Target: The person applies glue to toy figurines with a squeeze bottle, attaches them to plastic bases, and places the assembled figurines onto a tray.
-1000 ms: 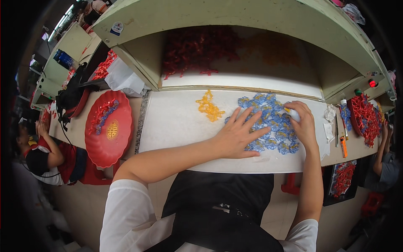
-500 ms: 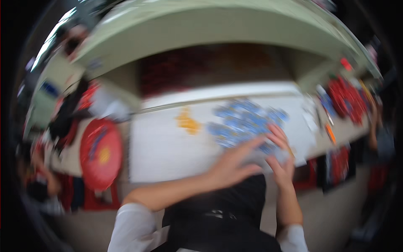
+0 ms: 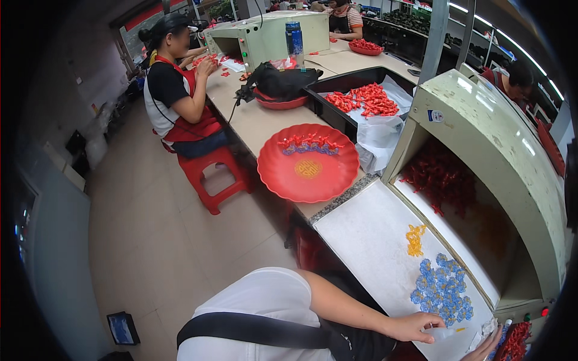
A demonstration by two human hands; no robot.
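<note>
My left hand (image 3: 412,327) is closed on a small translucent squeeze bottle (image 3: 441,333) with a thin yellow tip, held low over the white work surface (image 3: 361,219). Cut by the lower right edge, my right hand (image 3: 485,346) shows only in part; its fingers are stretched out beside a crumpled white tissue (image 3: 489,327). Just beyond my hands lies a spread of blue translucent flower-shaped pieces (image 3: 442,289). Farther off sits a small heap of yellow pieces (image 3: 415,240).
A pale green hooded machine (image 3: 481,120) stands along the right, with red pieces (image 3: 442,177) inside. A red scalloped plate (image 3: 283,180) holds a row of red and blue pieces. Behind is a black tray (image 3: 322,99) of red pieces. A co-worker (image 3: 174,90) sits on a red stool (image 3: 211,192).
The view has swung to the left, and the plate and co-worker now show clearly. My hands now appear at the lower right, with the bottle still in my left hand.
</note>
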